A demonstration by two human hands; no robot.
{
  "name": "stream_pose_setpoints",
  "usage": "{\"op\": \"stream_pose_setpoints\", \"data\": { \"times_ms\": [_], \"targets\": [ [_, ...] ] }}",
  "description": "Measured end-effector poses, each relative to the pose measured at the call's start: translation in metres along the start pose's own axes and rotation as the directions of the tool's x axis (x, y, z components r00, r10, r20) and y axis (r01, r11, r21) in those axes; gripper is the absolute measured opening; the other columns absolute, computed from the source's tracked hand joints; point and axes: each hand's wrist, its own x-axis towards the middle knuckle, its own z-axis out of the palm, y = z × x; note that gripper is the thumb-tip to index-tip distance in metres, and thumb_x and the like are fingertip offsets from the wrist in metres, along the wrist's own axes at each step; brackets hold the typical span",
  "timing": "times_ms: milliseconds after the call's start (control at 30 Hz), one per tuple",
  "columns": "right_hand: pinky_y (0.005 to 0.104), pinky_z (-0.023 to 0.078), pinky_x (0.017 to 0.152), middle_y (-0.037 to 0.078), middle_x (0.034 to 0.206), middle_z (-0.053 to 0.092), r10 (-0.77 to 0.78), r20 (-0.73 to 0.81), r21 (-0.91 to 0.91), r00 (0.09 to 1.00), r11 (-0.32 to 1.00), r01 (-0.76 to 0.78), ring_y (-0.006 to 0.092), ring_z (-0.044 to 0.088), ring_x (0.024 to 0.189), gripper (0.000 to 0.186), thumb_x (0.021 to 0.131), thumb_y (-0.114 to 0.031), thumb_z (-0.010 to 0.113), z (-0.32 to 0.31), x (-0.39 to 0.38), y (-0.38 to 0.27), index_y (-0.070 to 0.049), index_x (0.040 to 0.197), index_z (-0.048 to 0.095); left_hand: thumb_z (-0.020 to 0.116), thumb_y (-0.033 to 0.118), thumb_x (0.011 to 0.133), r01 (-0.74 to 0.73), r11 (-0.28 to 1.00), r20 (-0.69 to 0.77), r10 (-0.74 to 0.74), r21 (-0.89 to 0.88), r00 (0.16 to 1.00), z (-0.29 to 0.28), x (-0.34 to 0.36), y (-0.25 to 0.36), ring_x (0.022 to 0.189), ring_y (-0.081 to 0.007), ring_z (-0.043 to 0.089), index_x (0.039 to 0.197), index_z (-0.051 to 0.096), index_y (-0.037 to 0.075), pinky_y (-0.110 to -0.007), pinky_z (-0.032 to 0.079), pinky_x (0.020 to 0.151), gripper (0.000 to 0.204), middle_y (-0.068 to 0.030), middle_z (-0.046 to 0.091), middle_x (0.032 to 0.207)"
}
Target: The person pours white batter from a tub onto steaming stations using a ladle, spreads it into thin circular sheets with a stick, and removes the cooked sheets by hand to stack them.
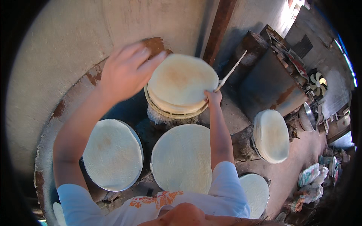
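Observation:
A tall stack of thin, round, pale flatbreads (183, 81) sits on a round woven tray (156, 106) in front of me. The top flatbread has a light brown patch. My left hand (126, 71) is raised beside the stack's left edge, blurred, with thumb and fingers apart and nothing seen in it. At the right edge of the stack, my right hand (214, 98) is closed round a thin pale stick (234, 69) that points up and away. Its fingertips touch the flatbread's rim; whether they also pinch it is hard to see.
Round griddles covered with pale sheets lie near me: a left sheet (113, 154), a middle sheet (183, 158) and a lower right sheet (256, 194). Another flatbread stack (272, 135) stands right. Beyond are a dark metal box (267, 79), a fan (318, 83) and a curved wall (75, 37).

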Motion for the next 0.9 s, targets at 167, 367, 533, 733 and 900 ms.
{"op": "stream_pose_setpoints", "data": {
  "times_ms": [167, 367, 533, 733, 900],
  "targets": [
    [0.0293, 0.043, 0.038, 0.011, 0.081, 0.061, 0.039, -0.138, -0.059, 0.99, 0.997, -0.047, 0.0183, 0.058, 0.056, 0.035, 0.07, 0.001, 0.073, 0.036, -0.02, 0.055, 0.0, 0.097, 0.05, 0.066, 0.01, 0.077, 0.237, 0.965, 0.331, -0.262, 0.113, 0.907, 0.002, -0.118, -0.041, 0.087, -0.0264, 0.059, 0.102, 0.066, 0.009, -0.037, 0.049, 0.074, 0.024, -0.0077, 0.062, 0.089],
    [0.032, 0.05, 0.044, 0.016, 0.089, 0.063, -0.064, -0.224, 0.042, 0.973, 0.996, 0.075, 0.0194, 0.062, 0.059, 0.045, 0.069, -0.006, 0.073, 0.064, -0.072, 0.073, 0.007, 0.106, 0.052, 0.065, 0.014, 0.08, 0.521, 0.81, 0.374, -0.587, 0.27, 0.718, -0.035, -0.204, -0.06, 0.082, -0.0252, 0.061, 0.1, 0.066, 0.012, -0.037, 0.05, 0.07, 0.021, -0.0062, 0.063, 0.087],
    [0.0316, 0.051, 0.049, 0.014, 0.087, 0.064, -0.066, -0.181, -0.17, 0.981, 0.985, 0.035, 0.0197, 0.063, 0.065, 0.032, 0.072, -0.005, 0.069, 0.036, -0.058, 0.092, 0.006, 0.098, 0.056, 0.064, 0.015, 0.081, 0.665, 0.7, 0.42, -0.702, 0.258, 0.576, -0.073, -0.284, -0.06, 0.083, -0.0263, 0.062, 0.098, 0.068, 0.011, -0.037, 0.05, 0.072, 0.018, -0.0071, 0.064, 0.087],
    [0.0265, 0.045, 0.055, 0.006, 0.073, 0.065, -0.114, 0.285, -0.369, 0.952, 0.903, 0.219, 0.0111, 0.057, 0.062, 0.022, 0.075, -0.007, 0.069, 0.049, -0.202, 0.086, -0.002, 0.094, 0.063, 0.062, 0.019, 0.083, 0.858, 0.444, 0.572, -0.786, 0.257, 0.235, -0.078, -0.415, -0.061, 0.091, -0.0292, 0.062, 0.11, 0.065, 0.009, -0.039, 0.05, 0.08, 0.028, -0.012, 0.065, 0.097],
    [0.0406, 0.05, 0.071, 0.016, 0.077, 0.064, -0.145, 0.701, -0.408, 0.699, 0.722, 0.559, 0.0345, 0.063, 0.075, 0.021, 0.067, -0.015, 0.071, 0.174, -0.274, 0.123, -0.002, 0.082, 0.063, 0.062, 0.021, 0.082, 0.874, 0.413, 0.668, -0.728, 0.255, 0.15, -0.024, -0.51, -0.039, 0.11, -0.0317, 0.055, 0.118, 0.059, 0.003, -0.04, 0.044, 0.095, 0.04, -0.0168, 0.059, 0.117]
  ]
}}
